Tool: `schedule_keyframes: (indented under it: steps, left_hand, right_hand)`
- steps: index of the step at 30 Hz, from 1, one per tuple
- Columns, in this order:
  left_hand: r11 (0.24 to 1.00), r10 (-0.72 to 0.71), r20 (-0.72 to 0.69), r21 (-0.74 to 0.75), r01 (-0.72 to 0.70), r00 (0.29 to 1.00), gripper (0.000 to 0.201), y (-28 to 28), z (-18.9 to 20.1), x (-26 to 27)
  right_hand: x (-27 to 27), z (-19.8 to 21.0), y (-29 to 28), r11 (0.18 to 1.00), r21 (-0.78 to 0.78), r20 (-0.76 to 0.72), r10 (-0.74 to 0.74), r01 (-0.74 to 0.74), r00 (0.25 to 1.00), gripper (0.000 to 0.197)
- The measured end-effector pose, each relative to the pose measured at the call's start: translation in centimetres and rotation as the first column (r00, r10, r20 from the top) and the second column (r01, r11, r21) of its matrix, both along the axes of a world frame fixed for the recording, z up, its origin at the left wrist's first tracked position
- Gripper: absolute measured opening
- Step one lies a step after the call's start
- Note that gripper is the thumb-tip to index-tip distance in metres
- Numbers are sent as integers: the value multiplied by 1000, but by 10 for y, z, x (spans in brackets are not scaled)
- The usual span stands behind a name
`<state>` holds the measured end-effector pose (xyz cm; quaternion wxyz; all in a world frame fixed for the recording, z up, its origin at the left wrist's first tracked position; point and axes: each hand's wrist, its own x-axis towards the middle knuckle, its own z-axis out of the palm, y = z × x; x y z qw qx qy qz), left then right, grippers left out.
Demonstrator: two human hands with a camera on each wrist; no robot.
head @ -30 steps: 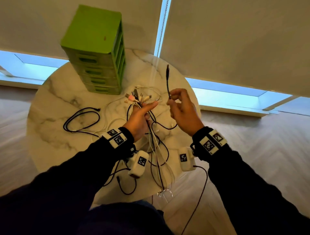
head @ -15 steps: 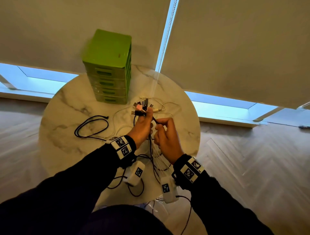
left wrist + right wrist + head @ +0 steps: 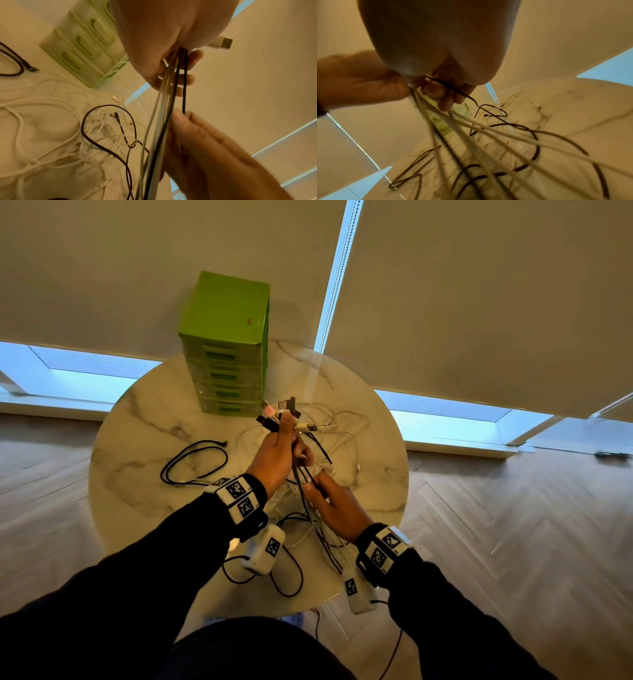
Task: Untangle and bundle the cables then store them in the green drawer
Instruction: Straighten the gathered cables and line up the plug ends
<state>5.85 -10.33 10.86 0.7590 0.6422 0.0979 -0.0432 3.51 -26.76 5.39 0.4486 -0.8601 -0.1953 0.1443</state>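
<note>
My left hand point(image 3: 279, 451) grips a bunch of black and white cables point(image 3: 301, 474) near their plug ends point(image 3: 279, 414), which fan out above its thumb. Just below it, my right hand point(image 3: 330, 501) pinches a black cable point(image 3: 184, 86) of that bunch between thumb and fingers point(image 3: 178, 119). The strands hang down over the marble table point(image 3: 144, 440) into a loose tangle point(image 3: 102, 129). The green drawer unit point(image 3: 227, 344) stands at the table's far side with all its drawers closed.
A separate black cable loop point(image 3: 195, 462) lies on the table to the left. More black leads point(image 3: 284, 573) trail near the front edge. Roller blinds and a low window ledge stand behind the table; wood floor surrounds it.
My right hand has brought the raised black cable end into the left hand's bunch, then slid down along the strand toward me. The head view has shifted left.
</note>
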Motion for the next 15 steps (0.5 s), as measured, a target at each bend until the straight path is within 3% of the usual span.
schedule_keyframes:
  steps: [2, 4, 6, 8, 12, 15]
  left_hand:
    - [999, -9, 11, -54, 10, 1000, 60, 7, 8, -2]
    - [993, 14, 12, -115, -13, 1000, 56, 18, 16, 0]
    - [979, 59, 8, -195, -56, 998, 54, 34, 25, 7]
    - [971, 127, 11, -207, -122, 992, 51, 57, 36, 16]
    - [980, 191, 105, -76, -184, 976, 39, 93, 47, 22]
    - [992, 124, 111, 21, -127, 986, 27, 91, 37, 15]
  right_hand:
    - [7, -5, -2, 989, -115, 41, 95, -90, 995, 31]
    - [13, -7, -2, 929, -323, 26, 200, -182, 979, 38]
    - [17, -8, -8, 850, -460, -111, 232, -257, 966, 46]
    - [23, -17, -22, 817, -510, -234, 169, -269, 957, 53]
    - [42, -33, -39, 832, -548, -210, -41, -83, 977, 62]
    - [63, -9, -16, 914, -364, -22, -203, 181, 979, 67]
